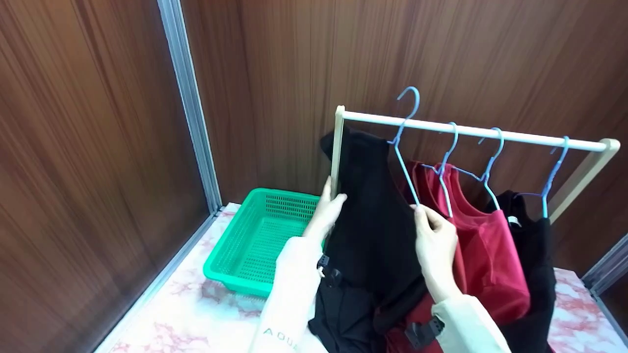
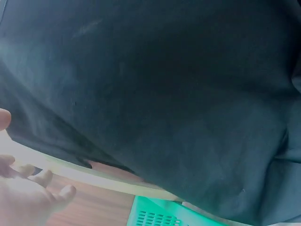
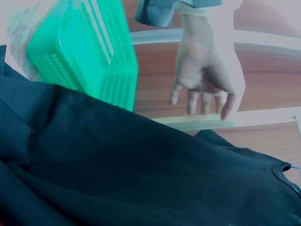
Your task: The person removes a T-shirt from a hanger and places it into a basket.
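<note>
A black garment (image 1: 370, 206) hangs from a blue clothes hanger (image 1: 403, 164) at the left end of the clothes rack. This hanger's hook stands higher over the white rail (image 1: 373, 117) than the other hooks. My right hand (image 1: 437, 240) pinches the hanger's lower end at the garment's shoulder. My left hand (image 1: 325, 211) is by the rack's left post (image 1: 337, 152), at the garment's left edge. In the right wrist view the left hand (image 3: 204, 75) has loosely extended fingers, holding nothing. The left wrist view shows its thumb and fingers apart at the frame edge.
A green plastic basket (image 1: 212, 264) stands left of the rack on the marble-patterned table (image 1: 169, 314). Red garments (image 1: 483, 245) and another black garment (image 1: 532, 274) hang to the right on blue hangers. Brown wood-grain panels (image 1: 289, 98) enclose the back and left.
</note>
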The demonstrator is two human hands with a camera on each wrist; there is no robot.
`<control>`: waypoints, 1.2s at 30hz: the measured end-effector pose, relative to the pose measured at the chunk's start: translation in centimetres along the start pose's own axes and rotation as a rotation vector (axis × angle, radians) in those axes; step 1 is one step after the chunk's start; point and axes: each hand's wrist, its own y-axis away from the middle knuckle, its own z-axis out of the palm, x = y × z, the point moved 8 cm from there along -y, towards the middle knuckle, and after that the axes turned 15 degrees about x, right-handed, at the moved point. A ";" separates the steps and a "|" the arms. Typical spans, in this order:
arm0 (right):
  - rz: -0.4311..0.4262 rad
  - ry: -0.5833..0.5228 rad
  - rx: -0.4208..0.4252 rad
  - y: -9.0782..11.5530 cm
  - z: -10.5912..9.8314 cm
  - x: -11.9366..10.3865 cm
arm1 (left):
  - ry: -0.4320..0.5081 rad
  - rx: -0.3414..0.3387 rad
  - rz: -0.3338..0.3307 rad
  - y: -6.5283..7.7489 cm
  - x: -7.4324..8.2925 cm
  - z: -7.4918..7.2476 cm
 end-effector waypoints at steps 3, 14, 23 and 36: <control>0.010 -0.019 0.002 0.2 -0.9 0.3 | -0.008 0.006 -0.018 0.0 -0.1 0.0; 0.030 -0.056 0.020 1.9 -2.6 2.5 | -0.056 0.027 0.017 -0.4 -0.1 -0.4; 0.044 -0.017 0.038 3.7 -3.9 5.0 | -0.104 0.038 0.021 -0.2 -0.1 -0.9; 0.110 -0.040 0.028 4.7 -5.9 8.4 | -0.386 0.318 0.761 3.3 6.3 -0.4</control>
